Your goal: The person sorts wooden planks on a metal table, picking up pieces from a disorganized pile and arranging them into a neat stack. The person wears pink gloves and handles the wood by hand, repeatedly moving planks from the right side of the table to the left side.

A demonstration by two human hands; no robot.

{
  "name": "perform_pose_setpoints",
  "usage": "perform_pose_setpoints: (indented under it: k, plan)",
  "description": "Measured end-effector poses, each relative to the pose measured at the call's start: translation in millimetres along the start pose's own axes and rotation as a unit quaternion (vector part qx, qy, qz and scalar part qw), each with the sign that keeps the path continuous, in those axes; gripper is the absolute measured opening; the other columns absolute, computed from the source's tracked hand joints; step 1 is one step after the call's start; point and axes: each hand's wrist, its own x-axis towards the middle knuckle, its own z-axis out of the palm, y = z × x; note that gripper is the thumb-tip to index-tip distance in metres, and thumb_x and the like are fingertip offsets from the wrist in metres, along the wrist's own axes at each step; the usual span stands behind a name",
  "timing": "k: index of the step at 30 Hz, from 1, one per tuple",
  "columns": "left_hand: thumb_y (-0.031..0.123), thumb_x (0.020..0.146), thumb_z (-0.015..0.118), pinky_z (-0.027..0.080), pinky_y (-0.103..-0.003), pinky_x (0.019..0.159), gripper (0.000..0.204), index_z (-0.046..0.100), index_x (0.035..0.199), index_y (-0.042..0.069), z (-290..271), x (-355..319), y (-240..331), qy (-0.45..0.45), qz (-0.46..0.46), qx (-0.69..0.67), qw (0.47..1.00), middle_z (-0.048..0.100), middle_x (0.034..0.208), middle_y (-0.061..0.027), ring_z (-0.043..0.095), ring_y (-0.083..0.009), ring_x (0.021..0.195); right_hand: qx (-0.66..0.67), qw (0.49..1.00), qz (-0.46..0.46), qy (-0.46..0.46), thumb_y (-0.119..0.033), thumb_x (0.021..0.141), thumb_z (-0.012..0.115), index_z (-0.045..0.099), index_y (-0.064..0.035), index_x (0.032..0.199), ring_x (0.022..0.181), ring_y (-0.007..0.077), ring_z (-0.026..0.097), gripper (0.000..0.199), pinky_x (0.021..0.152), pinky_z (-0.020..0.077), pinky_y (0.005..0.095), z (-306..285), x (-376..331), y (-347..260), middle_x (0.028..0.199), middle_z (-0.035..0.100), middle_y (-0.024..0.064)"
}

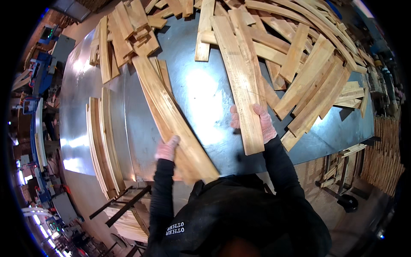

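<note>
My left hand (pixel 167 149), in a pale pink glove, is closed on the left edge of a long wooden board (pixel 182 128), its thumb on top. A second board shows beneath it along the left side. The near end of this board reaches past the table's front edge. My right hand (pixel 266 123), gloved alike, grips the near part of another wooden board (pixel 239 90); the thumb lies on its face and fingertips show at its left edge. This board slants away toward the far pile, beside a narrower board (pixel 249 53).
Below lies a shiny metal table (pixel 201 94). Loose boards (pixel 314 77) are heaped at the far right, with another heap (pixel 128 32) at the far left. Several narrow boards (pixel 98 141) stand together at the left edge. A wheeled rack (pixel 342 180) is at the right.
</note>
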Motion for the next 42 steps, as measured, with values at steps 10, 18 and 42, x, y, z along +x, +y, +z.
perform_pose_setpoints:
  k: [10, 18, 42]
  plan:
    - [0.041, 0.071, 0.078, 0.045, -0.048, 0.101, 0.111, 0.014, 0.153, 0.001, -1.2, -60.4, 7.1, 0.132, 0.0, 0.339, 0.931, 0.049, 0.133, -0.0258, 0.053, -0.0412, 0.12, -0.097, 0.993, 0.028, 0.055, -0.038, 0.083, 0.073, 0.05, 0.0083, 0.126, 0.09, 0.0262, 0.066, 0.067, 0.083, 0.0586, 0.0371, -52.6, 19.8, 36.3, 0.11, 0.06, 0.0164]
    - [0.038, 0.069, 0.076, 0.05, -0.051, 0.09, 0.1, 0.024, 0.148, 0.005, -28.5, -79.6, -32.5, 0.184, 0.034, 0.296, 0.937, 0.057, 0.112, -0.0231, 0.058, -0.0411, 0.107, -0.394, 0.905, -0.039, 0.154, -0.018, 0.087, 0.07, 0.05, 0.0014, 0.138, 0.098, 0.0205, 0.066, 0.058, 0.087, 0.0544, 0.0344, -22.7, 50.7, 72.6, 0.113, 0.066, 0.0108]
    - [0.042, 0.068, 0.081, 0.046, -0.047, 0.101, 0.112, 0.019, 0.155, 0.006, -28.5, -86.4, -39.7, 0.124, -0.017, 0.256, 0.959, 0.048, 0.139, -0.0265, 0.052, -0.0415, 0.125, -0.821, 0.539, 0.07, 0.172, -0.039, 0.094, 0.051, 0.045, 0.001, 0.137, 0.101, 0.0386, 0.064, 0.059, 0.087, 0.0518, 0.0454, -45.3, 81.2, 151.1, 0.108, 0.066, 0.024]
